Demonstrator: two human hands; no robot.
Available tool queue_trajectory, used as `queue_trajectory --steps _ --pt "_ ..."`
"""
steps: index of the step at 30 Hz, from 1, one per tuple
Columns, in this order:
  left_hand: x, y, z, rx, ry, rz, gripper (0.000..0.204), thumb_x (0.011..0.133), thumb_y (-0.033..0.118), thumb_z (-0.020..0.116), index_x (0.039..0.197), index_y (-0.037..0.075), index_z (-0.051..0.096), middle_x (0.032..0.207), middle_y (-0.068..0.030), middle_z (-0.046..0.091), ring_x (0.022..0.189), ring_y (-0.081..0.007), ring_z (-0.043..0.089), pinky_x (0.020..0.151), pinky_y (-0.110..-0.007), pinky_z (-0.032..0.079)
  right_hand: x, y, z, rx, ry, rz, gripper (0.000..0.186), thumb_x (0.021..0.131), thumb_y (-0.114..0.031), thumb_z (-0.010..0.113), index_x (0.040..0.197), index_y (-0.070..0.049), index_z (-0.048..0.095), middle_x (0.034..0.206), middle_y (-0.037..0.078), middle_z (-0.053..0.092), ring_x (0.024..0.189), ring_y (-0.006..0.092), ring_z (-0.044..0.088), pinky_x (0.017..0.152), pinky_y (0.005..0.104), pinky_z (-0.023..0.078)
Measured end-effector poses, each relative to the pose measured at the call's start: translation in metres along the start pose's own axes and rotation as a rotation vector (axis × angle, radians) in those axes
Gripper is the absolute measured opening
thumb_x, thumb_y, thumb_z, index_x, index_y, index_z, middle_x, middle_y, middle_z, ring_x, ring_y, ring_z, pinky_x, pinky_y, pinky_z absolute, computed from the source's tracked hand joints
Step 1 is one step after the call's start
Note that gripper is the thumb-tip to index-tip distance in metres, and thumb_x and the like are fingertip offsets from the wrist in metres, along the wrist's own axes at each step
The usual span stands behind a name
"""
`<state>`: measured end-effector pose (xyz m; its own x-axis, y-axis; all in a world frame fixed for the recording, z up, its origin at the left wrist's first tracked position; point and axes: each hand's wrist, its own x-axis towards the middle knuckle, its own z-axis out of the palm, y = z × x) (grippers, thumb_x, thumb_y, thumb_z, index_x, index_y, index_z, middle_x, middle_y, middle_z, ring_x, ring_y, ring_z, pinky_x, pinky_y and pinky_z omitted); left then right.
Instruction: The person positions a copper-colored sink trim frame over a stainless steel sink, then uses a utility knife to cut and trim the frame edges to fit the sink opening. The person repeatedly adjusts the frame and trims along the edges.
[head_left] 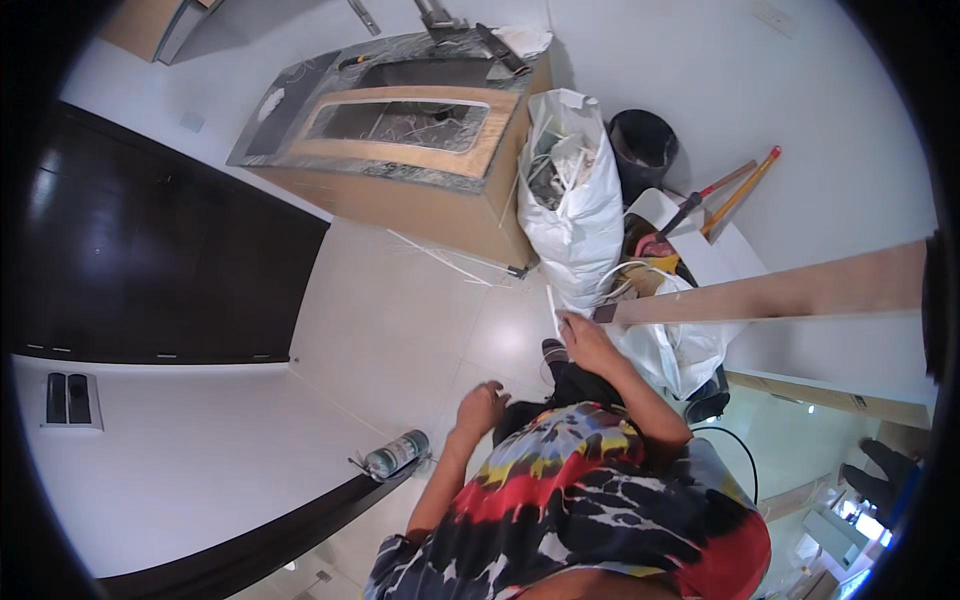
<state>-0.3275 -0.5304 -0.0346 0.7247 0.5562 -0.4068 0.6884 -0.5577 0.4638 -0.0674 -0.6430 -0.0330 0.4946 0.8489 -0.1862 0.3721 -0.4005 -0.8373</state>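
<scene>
My right hand [580, 335], near the middle, grips a thin white strip [552, 305] beside two white plastic sacks: a tall, stuffed one [565, 240] and a lower one [680, 360]. A long wooden board [760, 290] crosses above the lower sack, its end near that hand. My left hand [482, 405] hangs lower and to the left over the tiled floor [390, 310], its fingers loosely bent and apparently holding nothing.
A cabinet with stone top and wooden frame [480, 135] stands ahead. Right are a black bucket [645, 145] and long-handled tools [740, 190]. Left are dark doors [160, 250]; lower left, a green-white cylinder [390, 460]. Another person's dark-clad legs [880, 470] show far right.
</scene>
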Motion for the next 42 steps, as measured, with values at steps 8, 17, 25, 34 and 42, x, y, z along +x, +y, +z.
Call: queue_trajectory --steps 8,17,25,34,42 --pt "0.073 -0.043 -0.113 -0.350 -0.077 -0.134 0.034 0.090 0.028 0.068 0.110 0.001 0.067 0.097 -0.0204 0.071 0.097 -0.0333 0.069 0.084 -0.040 0.053 0.160 -0.085 -0.004 -0.084 0.172 -0.263 0.043 0.089 -0.009 0.058 0.130 0.004 0.051 0.127 0.027 0.056 0.118 0.0433 0.054 0.104 0.0463 0.042" --pt "0.188 -0.090 -0.272 -0.222 -0.019 0.235 0.031 0.090 0.025 0.069 0.109 0.000 0.067 0.100 -0.0196 0.070 0.088 -0.0336 0.069 0.080 -0.040 0.053 0.333 -0.166 0.026 -0.538 0.656 -0.284 0.062 0.070 0.006 0.060 0.130 0.007 0.050 0.137 0.022 0.050 0.128 0.0426 0.044 0.110 0.0461 0.036" --pt "0.309 -0.153 -0.416 -0.091 0.177 0.428 0.025 0.089 0.023 0.069 0.101 0.001 0.070 0.098 -0.0201 0.069 0.086 -0.0374 0.067 0.078 -0.043 0.053 0.365 -0.180 0.077 -0.622 0.728 -0.029 0.065 0.083 -0.024 0.070 0.135 0.007 0.046 0.141 0.025 0.045 0.133 0.0467 0.038 0.111 0.0535 0.031" --pt "0.524 -0.166 -0.492 0.300 0.512 0.749 0.036 0.093 0.036 0.063 0.095 0.001 0.071 0.096 -0.0192 0.068 0.087 -0.0381 0.065 0.083 -0.049 0.048 0.371 -0.191 0.072 -0.685 0.676 0.154 0.065 0.079 -0.012 0.069 0.138 0.000 0.045 0.148 0.020 0.042 0.136 0.0441 0.036 0.115 0.0508 0.027" --pt "0.582 -0.204 -0.488 0.345 0.233 0.629 0.052 0.100 0.043 0.046 0.085 0.000 0.072 0.086 -0.0202 0.069 0.086 -0.0387 0.065 0.083 -0.049 0.047 0.399 -0.223 0.075 -0.815 0.810 0.452 0.060 0.078 -0.009 0.068 0.134 -0.001 0.050 0.140 0.018 0.050 0.129 0.0456 0.042 0.111 0.0526 0.031"
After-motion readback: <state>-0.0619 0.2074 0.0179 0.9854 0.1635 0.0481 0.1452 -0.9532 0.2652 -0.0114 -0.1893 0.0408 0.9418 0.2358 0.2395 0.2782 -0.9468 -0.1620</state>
